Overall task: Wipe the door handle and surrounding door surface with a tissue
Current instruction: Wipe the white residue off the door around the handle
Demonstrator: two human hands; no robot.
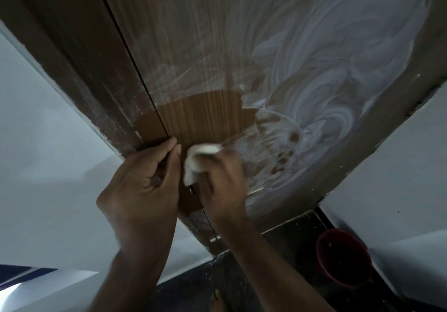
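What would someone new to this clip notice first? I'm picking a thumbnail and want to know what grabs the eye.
First, the white swirled smears across the upper right of the brown door. Next, the clean wood-grain patch at centre, a sharp contrast to the haze around it. Just below it, the right hand presses a white tissue to the door, while the left hand grips something at the door edge; a red bucket sits on the floor at lower right.

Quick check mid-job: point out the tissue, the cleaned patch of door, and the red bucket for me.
tissue (pixel 193 164): head view, on its white crumpled middle.
cleaned patch of door (pixel 205 118): head view, on bare brown wood.
red bucket (pixel 321 246): head view, on its left rim.
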